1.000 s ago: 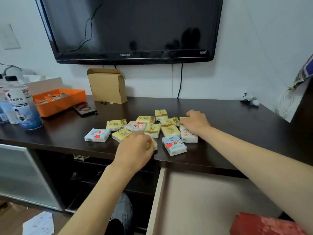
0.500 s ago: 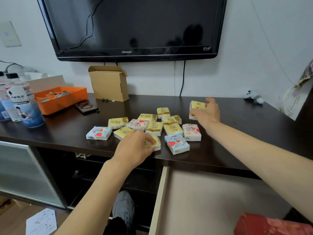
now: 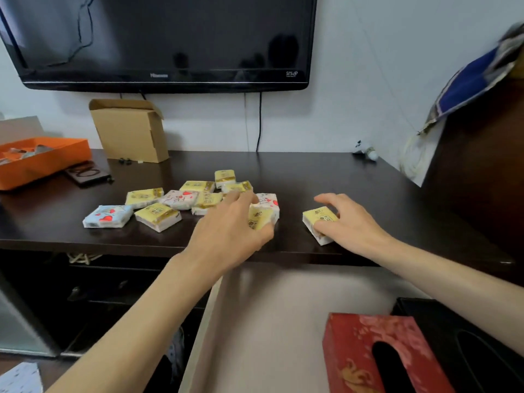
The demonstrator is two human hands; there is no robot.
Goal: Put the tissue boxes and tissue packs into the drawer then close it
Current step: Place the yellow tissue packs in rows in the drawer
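**Both hands on yellow packs above the open drawer**

Nearest, the open drawer (image 3: 269, 321) holds a red tissue box (image 3: 365, 355) and a black box (image 3: 467, 344). On the counter (image 3: 368, 188), the left hand (image 3: 229, 236) has its grip closed around a yellow pack (image 3: 259, 218); the right hand (image 3: 351, 225) clasps another yellow pack (image 3: 319, 222) at the front edge. Beyond lie the remaining tissue packs (image 3: 158, 215).

Small yellow and heart-printed tissue packs (image 3: 157, 216) lie clustered on the dark tabletop; a red tissue box (image 3: 365, 353) sits in the open drawer (image 3: 263, 321).
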